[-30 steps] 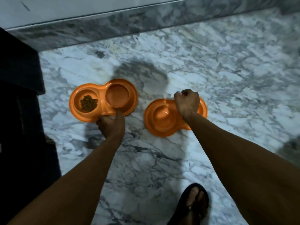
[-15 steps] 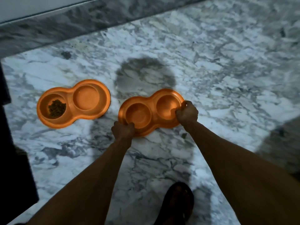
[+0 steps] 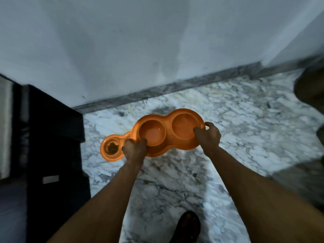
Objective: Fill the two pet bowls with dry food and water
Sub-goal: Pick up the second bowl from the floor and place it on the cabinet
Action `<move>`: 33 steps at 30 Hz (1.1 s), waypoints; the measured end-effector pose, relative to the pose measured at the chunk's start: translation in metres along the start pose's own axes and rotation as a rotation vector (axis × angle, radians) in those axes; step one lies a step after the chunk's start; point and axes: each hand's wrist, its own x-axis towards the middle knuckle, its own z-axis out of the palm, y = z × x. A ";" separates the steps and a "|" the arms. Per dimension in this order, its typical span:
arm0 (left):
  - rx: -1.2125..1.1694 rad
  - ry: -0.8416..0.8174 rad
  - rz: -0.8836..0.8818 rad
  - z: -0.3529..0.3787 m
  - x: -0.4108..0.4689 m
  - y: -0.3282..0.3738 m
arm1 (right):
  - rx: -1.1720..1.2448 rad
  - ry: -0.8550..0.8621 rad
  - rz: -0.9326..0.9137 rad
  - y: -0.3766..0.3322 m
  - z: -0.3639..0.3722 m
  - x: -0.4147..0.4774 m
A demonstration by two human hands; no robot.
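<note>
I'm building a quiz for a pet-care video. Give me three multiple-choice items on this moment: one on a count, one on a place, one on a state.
1. How many orange double bowls are in view?
A. one
B. two
C. three

2. Where is the dry food?
A. in the left well of the floor bowl
B. in a paper bag
C. in a metal pan

3. How is the held bowl being handled?
A. it hangs from one hand
B. it lies untouched, upside down
C. the left hand and the right hand grip its opposite ends

Answers:
1. B: one bowl is held up and another sits on the floor behind it.
2. A: the dark kibble lies in that well alone.
3. C: each hand's fingers curl over the rim at its own end.
</note>
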 end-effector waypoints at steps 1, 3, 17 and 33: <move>-0.017 0.012 0.010 -0.025 -0.027 0.031 | 0.014 -0.006 -0.019 -0.025 -0.012 -0.020; -0.054 0.043 0.025 -0.074 -0.070 0.083 | 0.034 -0.019 -0.066 -0.075 -0.038 -0.064; -0.275 0.193 0.221 -0.372 -0.250 0.232 | 0.214 -0.070 -0.279 -0.283 -0.126 -0.357; -0.438 0.375 0.237 -0.721 -0.265 0.122 | 0.207 -0.171 -0.483 -0.301 0.025 -0.679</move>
